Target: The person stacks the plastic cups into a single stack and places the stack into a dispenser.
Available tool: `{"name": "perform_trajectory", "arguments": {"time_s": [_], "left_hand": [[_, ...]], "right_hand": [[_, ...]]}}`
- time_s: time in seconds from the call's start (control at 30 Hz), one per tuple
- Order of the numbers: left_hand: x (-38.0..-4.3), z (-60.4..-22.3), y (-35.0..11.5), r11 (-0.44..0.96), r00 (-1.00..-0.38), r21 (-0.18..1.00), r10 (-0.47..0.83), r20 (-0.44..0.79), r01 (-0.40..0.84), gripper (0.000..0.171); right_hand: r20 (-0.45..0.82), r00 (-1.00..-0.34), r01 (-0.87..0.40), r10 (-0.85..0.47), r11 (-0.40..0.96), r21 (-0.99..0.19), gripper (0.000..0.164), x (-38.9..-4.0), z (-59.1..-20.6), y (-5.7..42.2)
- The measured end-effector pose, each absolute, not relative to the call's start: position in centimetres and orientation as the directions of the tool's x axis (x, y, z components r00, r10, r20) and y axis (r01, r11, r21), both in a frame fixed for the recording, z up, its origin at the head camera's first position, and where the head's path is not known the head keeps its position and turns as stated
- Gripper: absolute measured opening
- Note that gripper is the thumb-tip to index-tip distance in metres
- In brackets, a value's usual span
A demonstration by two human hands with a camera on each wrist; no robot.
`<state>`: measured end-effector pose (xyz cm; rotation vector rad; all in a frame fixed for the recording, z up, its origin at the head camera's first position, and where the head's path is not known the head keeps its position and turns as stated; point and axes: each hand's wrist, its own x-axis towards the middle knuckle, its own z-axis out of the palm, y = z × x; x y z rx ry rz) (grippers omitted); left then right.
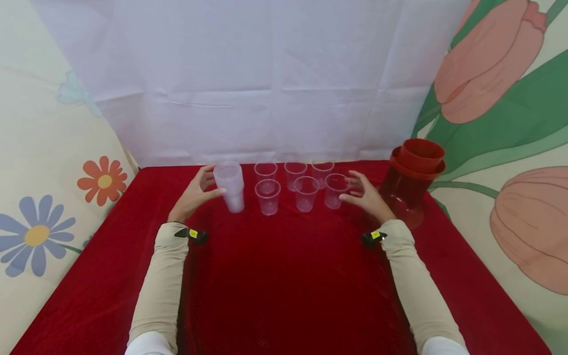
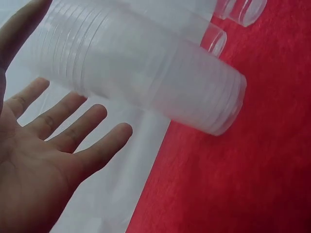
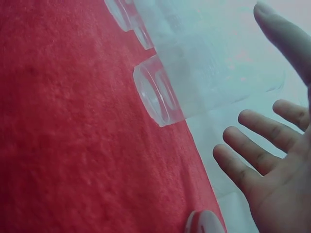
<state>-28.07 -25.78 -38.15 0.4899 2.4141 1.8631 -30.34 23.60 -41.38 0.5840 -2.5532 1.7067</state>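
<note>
A tall nested stack of clear plastic cups (image 1: 232,190) stands at the left end of a group of cups. My left hand (image 1: 195,197) is beside it, thumb on the near side; in the left wrist view the fingers (image 2: 104,145) are spread and fairly straight, not curled round the stack. At the group's right end is a single clear cup (image 1: 335,195). My right hand (image 1: 368,199) is next to that cup, thumb and fingers apart; the right wrist view shows the fingers (image 3: 252,155) spread. Whether either hand touches plastic I cannot tell.
Two more single cups, a left one (image 1: 268,199) and a middle one (image 1: 306,197), share the front row. Behind them are three cups (image 1: 295,172). Nested red translucent containers (image 1: 406,192) stand right of my right hand. A red cloth (image 1: 284,286) covers the table.
</note>
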Motion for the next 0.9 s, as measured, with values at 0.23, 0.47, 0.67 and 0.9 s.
{"name": "perform_trajectory", "arguments": {"time_s": [0.23,0.47,0.67,0.9], "left_hand": [[-28.3,-38.0,-24.9,0.191,-0.942,0.954,0.29,0.169,0.23,0.071],[-28.3,-38.0,-24.3,0.209,-0.944,0.951,0.289,0.162,0.228,0.072],[-28.0,-38.0,-23.9,0.242,-0.948,0.941,0.272,0.167,0.235,0.075],[-28.2,-37.7,-23.3,0.268,-0.949,0.932,0.266,0.17,0.242,0.074]], "right_hand": [[0.209,-0.93,-0.308,-0.302,0.331,-0.892,0.073,-29.4,-40.5,22.9],[0.209,-0.933,-0.305,-0.294,0.336,-0.891,0.072,-29.6,-40.8,22.8],[0.18,-0.933,-0.284,-0.311,0.332,-0.899,0.074,-30.1,-41.1,22.4],[0.19,-0.927,-0.285,-0.323,0.279,-0.917,0.075,-30.5,-41.4,22.4]]}}
